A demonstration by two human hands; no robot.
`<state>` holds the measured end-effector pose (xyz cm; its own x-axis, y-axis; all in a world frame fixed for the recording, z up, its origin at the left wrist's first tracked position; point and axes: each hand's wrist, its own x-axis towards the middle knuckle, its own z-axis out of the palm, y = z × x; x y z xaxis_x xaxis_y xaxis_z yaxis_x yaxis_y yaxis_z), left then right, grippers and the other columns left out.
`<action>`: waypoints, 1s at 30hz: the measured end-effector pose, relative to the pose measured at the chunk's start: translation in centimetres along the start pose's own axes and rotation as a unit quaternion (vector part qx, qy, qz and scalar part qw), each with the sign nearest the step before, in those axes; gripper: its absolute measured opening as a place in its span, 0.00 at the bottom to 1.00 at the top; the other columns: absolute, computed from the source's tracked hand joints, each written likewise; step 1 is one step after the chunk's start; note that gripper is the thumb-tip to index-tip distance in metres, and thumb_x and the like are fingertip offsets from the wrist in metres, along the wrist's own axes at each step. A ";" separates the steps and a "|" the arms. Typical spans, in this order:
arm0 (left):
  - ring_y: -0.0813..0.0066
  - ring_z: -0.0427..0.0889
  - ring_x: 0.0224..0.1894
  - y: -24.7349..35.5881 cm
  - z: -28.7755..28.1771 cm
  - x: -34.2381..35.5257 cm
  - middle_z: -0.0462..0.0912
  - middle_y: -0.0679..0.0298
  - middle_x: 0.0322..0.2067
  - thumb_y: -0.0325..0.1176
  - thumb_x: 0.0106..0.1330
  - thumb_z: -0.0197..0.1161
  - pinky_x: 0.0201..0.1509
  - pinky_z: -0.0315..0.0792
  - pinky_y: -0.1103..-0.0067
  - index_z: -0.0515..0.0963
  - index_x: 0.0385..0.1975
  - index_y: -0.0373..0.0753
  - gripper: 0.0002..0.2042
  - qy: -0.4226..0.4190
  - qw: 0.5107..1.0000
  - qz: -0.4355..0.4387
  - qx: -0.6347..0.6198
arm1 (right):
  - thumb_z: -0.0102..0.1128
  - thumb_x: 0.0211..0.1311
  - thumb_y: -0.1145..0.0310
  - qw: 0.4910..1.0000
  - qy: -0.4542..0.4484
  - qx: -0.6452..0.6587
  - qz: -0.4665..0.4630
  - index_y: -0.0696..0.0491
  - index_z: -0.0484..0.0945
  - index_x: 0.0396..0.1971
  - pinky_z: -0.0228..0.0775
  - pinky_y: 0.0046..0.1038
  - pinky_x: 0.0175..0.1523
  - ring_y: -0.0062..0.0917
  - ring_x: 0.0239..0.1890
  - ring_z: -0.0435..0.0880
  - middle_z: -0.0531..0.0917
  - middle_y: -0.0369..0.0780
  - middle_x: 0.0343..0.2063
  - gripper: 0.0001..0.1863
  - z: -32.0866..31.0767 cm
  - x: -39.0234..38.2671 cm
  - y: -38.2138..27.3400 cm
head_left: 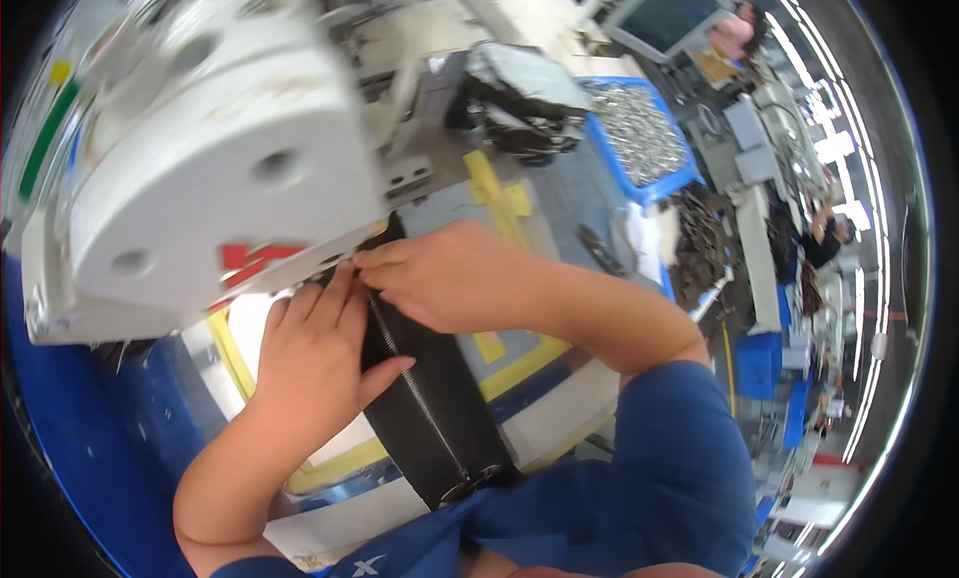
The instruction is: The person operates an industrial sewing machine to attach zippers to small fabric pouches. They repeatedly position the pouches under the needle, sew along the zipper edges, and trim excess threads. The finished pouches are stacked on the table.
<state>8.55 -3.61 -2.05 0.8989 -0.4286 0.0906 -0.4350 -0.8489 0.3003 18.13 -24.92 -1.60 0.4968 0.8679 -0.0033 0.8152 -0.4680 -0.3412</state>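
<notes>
A white sewing machine [220,188] with red marks fills the upper left. A black fabric strip [415,443] with a silver zipper [425,408] runs from under its head toward my body. My left hand [320,348] lies on the strip's upper part, fingers extended near the machine's lower edge and thumb out across the zipper. My right hand [440,273] is closed at the upper end of the zipper, thumb and forefinger pinching the strip beside my left fingertips. The needle area is mostly hidden by the machine head and my fingers.
A blue tray [679,178] of small silver pieces sits right of a dark wrapped bundle [519,98]. A dark tool [599,248] and yellow tape [479,178] lie on the worktop. Dark scraps [699,243] are farther right. Other people [824,238] sit at distant stations.
</notes>
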 end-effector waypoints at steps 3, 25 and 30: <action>0.47 0.76 0.63 0.5 1.3 0.0 0.76 0.45 0.67 0.57 0.54 0.78 0.69 0.66 0.57 0.77 0.62 0.26 0.43 0.020 0.999 0.032 0.007 | 0.58 0.71 0.64 1.000 0.002 0.017 0.004 0.49 0.87 0.53 0.84 0.36 0.52 0.29 0.57 0.88 0.87 0.35 0.59 0.16 -0.4 -1.7 1.0; 0.51 0.83 0.54 0.5 2.1 0.2 0.85 0.50 0.50 0.49 0.59 0.75 0.61 0.74 0.61 0.82 0.49 0.30 0.29 0.123 0.987 0.097 0.028 | 0.73 0.54 0.73 0.867 0.158 -0.055 0.470 0.56 0.87 0.35 0.79 0.36 0.45 0.37 0.37 0.88 0.88 0.44 0.31 0.08 -7.9 -20.6 23.3; 0.52 0.82 0.54 0.4 2.1 0.1 0.85 0.51 0.50 0.47 0.60 0.75 0.62 0.74 0.62 0.82 0.50 0.30 0.27 0.119 0.987 0.105 0.018 | 0.73 0.59 0.71 0.835 0.252 -0.047 0.487 0.56 0.87 0.38 0.76 0.32 0.42 0.28 0.32 0.85 0.86 0.40 0.29 0.09 -10.2 -18.0 19.8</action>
<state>8.38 -4.70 -3.90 0.7739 -0.5147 0.3690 -0.6105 -0.7613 0.2184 28.37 -51.50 1.29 0.9804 -0.1022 0.1682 -0.0411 -0.9421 -0.3329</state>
